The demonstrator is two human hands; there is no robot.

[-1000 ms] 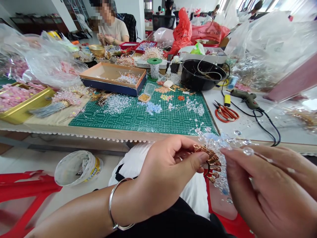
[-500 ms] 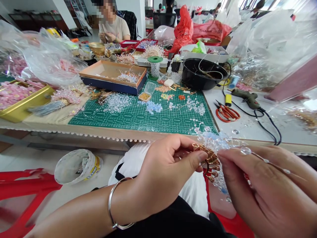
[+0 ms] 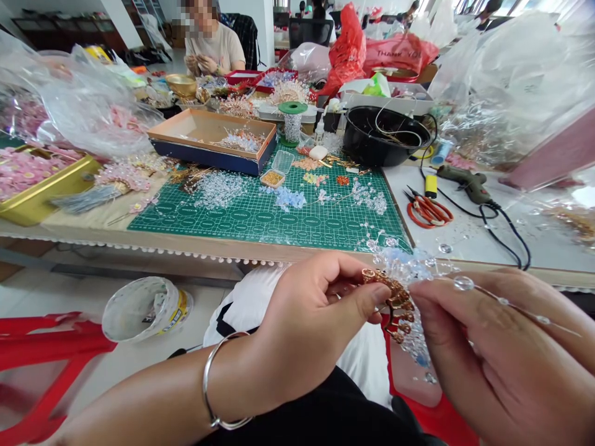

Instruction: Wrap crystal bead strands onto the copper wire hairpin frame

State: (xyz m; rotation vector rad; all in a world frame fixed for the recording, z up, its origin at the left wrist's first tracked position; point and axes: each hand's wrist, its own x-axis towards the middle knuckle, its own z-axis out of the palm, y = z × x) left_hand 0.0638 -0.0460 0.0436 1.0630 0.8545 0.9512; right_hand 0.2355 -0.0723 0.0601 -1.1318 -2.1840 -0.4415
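Over my lap, my left hand (image 3: 320, 322) pinches a gold-coloured metal piece with a row of small loops (image 3: 395, 297), thumb on top. Beaded sprays with clear beads and pale blue flowers (image 3: 400, 263) stand out from that piece on its far side. My right hand (image 3: 502, 347) is closed against the sprays, its thumb and index finger pressed together at their edge. A thin beaded wire (image 3: 502, 301) with clear beads runs back over the right hand's fingers. What lies inside the right palm is hidden.
A green cutting mat (image 3: 223, 220) holds loose beads and blue flowers (image 3: 289, 198). Behind stand an open box (image 3: 204, 155) and a black bowl (image 3: 385, 133). Orange-handled pliers (image 3: 427, 210) and a glue gun (image 3: 467, 183) lie right. A white bucket (image 3: 134, 313) stands below; a co-worker (image 3: 216, 46) sits opposite.
Both hands keep nearly the same hold and place. The view shifts very slightly, and the beaded wire over my right hand sits a little differently.
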